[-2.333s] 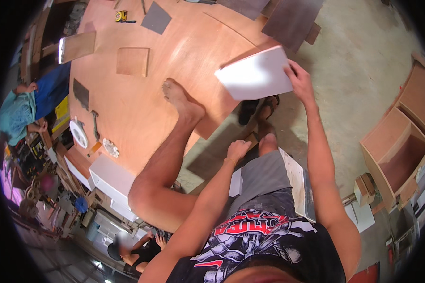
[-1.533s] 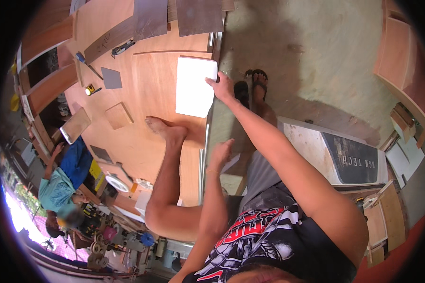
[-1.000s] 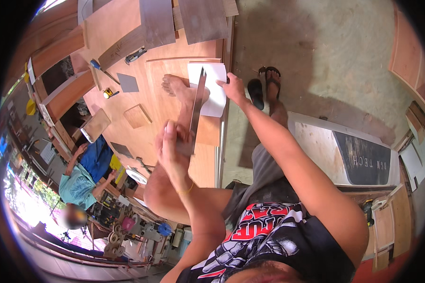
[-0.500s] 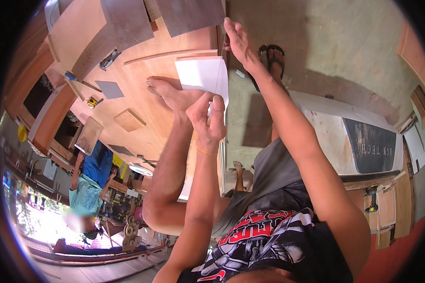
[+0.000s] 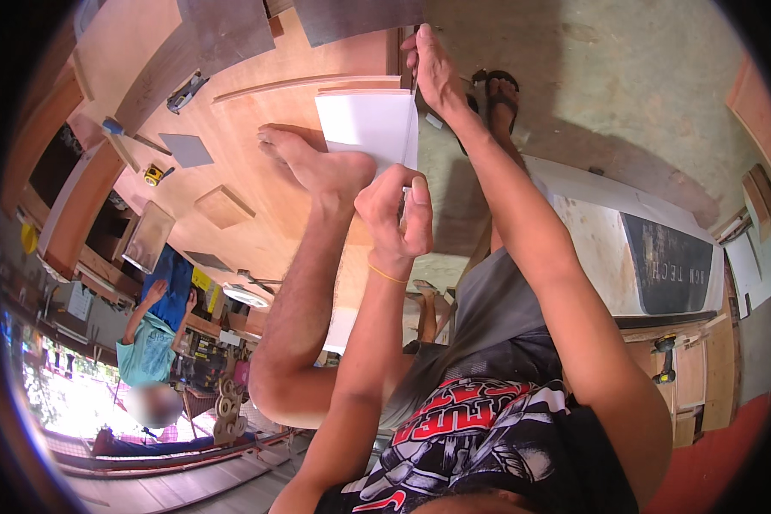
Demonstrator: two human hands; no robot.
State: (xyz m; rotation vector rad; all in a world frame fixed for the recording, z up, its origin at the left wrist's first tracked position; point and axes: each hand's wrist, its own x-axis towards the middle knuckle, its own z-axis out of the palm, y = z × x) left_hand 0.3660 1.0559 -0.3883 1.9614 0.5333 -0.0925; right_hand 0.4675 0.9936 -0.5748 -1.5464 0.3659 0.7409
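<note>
My left hand, a yellow band at its wrist, is closed beside the near right corner of a white sheet. A thin strand runs from it along the sheet's right side, up toward my right hand. That hand is closed at the far right edge of the wooden panel, its fingers bent around the strand's far end, partly hidden. What the strand is made of is too fine to tell. My bare foot presses on the panel, against the white sheet's left side.
On the panel lie a tape measure, a hand plane, a grey plate and a small wood piece. Dark boards lie at the far end. A drill rests at right. A co-worker is at left.
My left hand has moved slightly right and down; my right hand has shifted a little right. The co-worker at left has changed pose, with both arms now stretched toward the blue cloth.
</note>
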